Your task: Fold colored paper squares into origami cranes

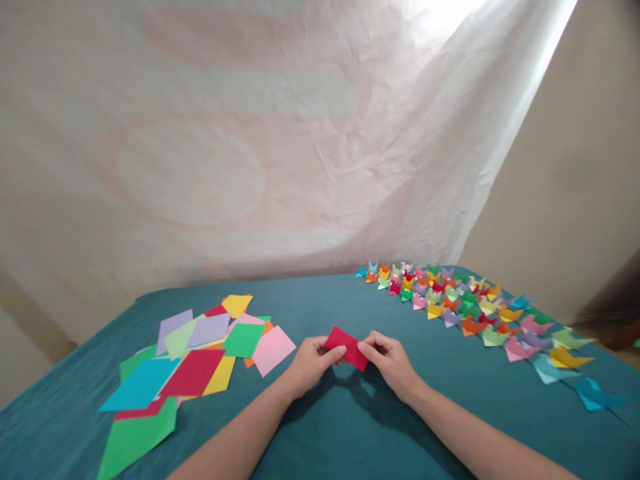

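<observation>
Both of my hands hold a folded red paper [347, 347] just above the teal table [320, 427], near its middle. My left hand [313, 365] pinches the paper's left end with thumb and fingers closed. My right hand [389, 361] pinches its right end the same way. The paper looks folded into a narrow rectangle and tilts down to the right.
A loose spread of flat coloured paper squares [193, 360] lies at the left. Rows of several small folded paper birds [470, 307] fill the right side, reaching the table's right edge. A pale cloth [250, 147] hangs behind the table.
</observation>
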Demonstrator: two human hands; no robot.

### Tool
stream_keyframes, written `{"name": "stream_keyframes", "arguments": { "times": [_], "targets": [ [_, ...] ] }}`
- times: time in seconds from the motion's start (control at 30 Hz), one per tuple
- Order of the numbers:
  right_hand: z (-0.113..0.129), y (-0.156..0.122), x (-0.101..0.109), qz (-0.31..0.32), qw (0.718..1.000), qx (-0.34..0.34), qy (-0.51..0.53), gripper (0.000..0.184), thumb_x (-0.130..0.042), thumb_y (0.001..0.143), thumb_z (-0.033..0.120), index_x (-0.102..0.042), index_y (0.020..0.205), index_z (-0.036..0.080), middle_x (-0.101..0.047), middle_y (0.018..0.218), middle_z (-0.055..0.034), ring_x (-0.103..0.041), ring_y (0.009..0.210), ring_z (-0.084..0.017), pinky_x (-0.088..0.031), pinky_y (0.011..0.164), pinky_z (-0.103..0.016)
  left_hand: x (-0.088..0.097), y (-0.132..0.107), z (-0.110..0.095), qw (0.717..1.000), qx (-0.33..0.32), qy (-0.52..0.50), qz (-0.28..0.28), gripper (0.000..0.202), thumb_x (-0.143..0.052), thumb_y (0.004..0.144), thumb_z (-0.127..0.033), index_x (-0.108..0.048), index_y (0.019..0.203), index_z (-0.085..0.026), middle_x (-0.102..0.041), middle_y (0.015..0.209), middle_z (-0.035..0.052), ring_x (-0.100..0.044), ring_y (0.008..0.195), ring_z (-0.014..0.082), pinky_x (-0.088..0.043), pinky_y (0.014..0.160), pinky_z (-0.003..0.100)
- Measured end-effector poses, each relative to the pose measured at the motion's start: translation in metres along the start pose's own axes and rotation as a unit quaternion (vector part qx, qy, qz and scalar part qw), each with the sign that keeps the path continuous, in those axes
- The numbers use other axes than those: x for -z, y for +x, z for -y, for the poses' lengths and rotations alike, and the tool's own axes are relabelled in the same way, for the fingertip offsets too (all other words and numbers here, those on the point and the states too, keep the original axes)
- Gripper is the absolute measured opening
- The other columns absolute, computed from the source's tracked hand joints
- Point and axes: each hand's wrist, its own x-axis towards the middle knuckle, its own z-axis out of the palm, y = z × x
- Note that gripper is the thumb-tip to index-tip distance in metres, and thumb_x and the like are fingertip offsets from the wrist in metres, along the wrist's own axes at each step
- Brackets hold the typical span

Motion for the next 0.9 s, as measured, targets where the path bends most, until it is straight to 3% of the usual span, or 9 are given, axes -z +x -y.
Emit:
{"name": "stream_keyframes", "arguments": {
  "times": [0.3,0.53,0.9],
  "targets": [
    [-0.003,0.001,0.0,0.032,0.999,0.014,0.013,0.028,-0.06,0.08,0.042,-0.061,0.068,0.017,-0.05,0.068,0.0004,-0.045,0.062,-0.013,-0.035,0.058,-0.025,0.001,0.001,0.002,1.0,-0.003,0.011,-0.009,0.035,-0.064,0.077,-0.044,-0.069,0.082,-0.01,-0.066,0.069,0.0044,-0.054,0.063,0.0147,-0.04,0.061,0.024],
    [-0.002,0.001,0.0,0.017,1.0,0.012,0.015,0.03,-0.058,0.082,0.043,-0.063,0.068,0.016,-0.052,0.068,-0.0007,-0.046,0.063,-0.014,-0.036,0.06,-0.026,-0.001,0.003,0.008,0.997,-0.013,-0.07,0.032,0.034,-0.072,0.072,-0.032,-0.066,0.1,-0.012,-0.069,0.097,0.008,-0.061,0.086,0.02,-0.043,0.082,0.03],
    [-0.002,0.001,0.0,0.033,0.999,0.013,0.019,0.029,-0.058,0.082,0.041,-0.062,0.069,0.015,-0.049,0.069,0.0002,-0.045,0.064,-0.013,-0.034,0.059,-0.025,-0.001,0.003,0.011,0.998,-0.018,-0.054,0.032,0.029,-0.067,0.077,-0.031,-0.067,0.098,-0.011,-0.07,0.094,0.0086,-0.061,0.081,0.0183,-0.043,0.078,0.028]
  ]
}}
